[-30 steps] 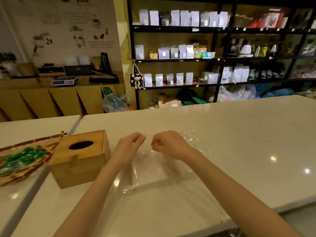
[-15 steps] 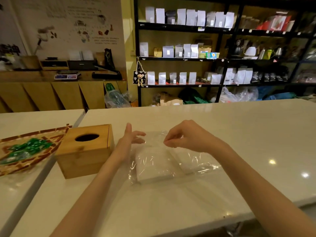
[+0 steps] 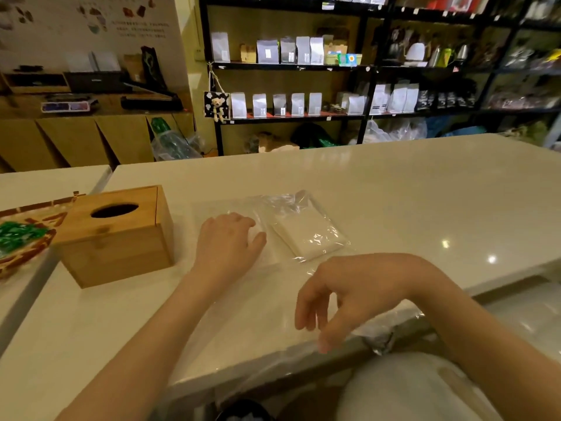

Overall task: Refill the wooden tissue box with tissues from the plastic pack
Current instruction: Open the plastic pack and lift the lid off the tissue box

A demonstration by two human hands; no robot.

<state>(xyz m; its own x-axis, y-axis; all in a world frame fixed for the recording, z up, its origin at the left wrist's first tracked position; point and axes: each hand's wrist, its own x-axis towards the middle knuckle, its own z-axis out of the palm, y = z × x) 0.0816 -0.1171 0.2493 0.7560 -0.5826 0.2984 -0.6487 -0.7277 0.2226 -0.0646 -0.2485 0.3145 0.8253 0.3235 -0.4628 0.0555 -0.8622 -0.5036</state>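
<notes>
Right hand [image 3: 349, 293] pulled back to counter [image 3: 425, 192] edge, fingers loose, empty. Left hand [image 3: 226, 243] flat, open, pinning pack [image 3: 306, 235] wrap beside box [image 3: 118, 235], likely steadying.

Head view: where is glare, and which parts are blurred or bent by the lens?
Head view: bright ceiling-light spots glare on the glossy counter at right; the clear plastic pack glints, so its edges are hard to trace; the right hand looks slightly smeared, the left hand sharper; the shelves lean and curve from wide-angle distortion; the tissue box is evenly lit.
</notes>
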